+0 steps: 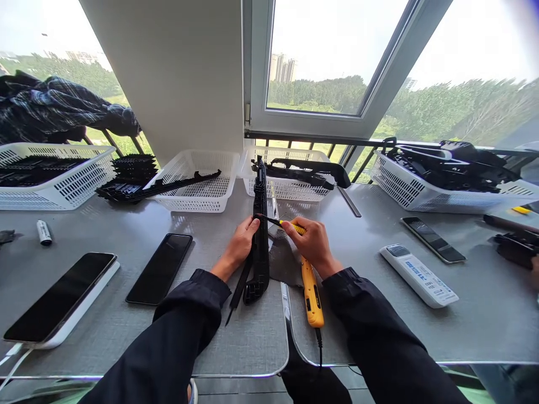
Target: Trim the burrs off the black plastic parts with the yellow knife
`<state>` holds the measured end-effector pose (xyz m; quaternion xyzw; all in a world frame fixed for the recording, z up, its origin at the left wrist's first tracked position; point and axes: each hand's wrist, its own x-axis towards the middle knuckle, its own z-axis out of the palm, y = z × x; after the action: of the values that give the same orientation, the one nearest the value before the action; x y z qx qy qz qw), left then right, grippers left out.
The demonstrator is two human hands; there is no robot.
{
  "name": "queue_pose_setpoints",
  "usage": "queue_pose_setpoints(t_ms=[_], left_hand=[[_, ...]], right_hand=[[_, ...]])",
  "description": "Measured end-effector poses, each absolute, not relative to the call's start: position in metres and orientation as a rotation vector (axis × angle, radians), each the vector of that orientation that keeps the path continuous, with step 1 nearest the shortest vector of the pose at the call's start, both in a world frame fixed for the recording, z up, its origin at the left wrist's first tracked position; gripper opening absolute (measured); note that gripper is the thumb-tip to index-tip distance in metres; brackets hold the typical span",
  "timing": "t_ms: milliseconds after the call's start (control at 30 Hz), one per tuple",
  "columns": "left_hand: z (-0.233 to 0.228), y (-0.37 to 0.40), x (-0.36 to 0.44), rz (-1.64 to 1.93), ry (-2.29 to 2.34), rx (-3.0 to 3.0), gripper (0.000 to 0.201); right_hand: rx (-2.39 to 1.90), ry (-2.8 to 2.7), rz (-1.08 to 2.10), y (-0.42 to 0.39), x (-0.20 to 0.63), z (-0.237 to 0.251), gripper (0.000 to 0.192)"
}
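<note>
Near the middle of the table, my left hand point(242, 242) is closed around a long black plastic part point(261, 247), thumb against its side. The part points away from me, its far end near the baskets. My right hand point(310, 241) grips a thin tool with a yellow-and-black handle point(298, 228). Its dark, slender front end reaches the black part beside my left thumb; the exact kind of tip is too small to tell. Below my right hand lies a yellow corded tool point(311, 297), its front end partly hidden. A dark flat piece point(284, 258) is under my hands.
White baskets point(197, 203) line the back, several holding black parts. Stacked black parts point(133, 168) sit between two of them. Phones point(160, 269) lie left and right; a white box-shaped device point(419, 275) is at right. Another person's hand point(534, 272) shows at the right edge.
</note>
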<state>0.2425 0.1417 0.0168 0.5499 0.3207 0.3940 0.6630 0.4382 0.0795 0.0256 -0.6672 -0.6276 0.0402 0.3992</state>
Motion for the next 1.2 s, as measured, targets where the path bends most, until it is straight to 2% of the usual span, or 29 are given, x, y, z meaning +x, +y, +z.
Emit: queue_pose_setpoints(t_ms=[767, 1200], left_hand=[[0.0234, 0.1388, 0.2418, 0.878, 0.725, 1.225, 0.050], [0.0245, 0.1334, 0.2397, 0.904, 0.790, 1.259, 0.036]], right_hand=[[-1.669, -1.566, 0.154, 0.0787, 0.4380, 0.0244, 0.060], [-1.681, -1.597, 0.198, 0.0829, 0.4330, 0.0218, 0.063]])
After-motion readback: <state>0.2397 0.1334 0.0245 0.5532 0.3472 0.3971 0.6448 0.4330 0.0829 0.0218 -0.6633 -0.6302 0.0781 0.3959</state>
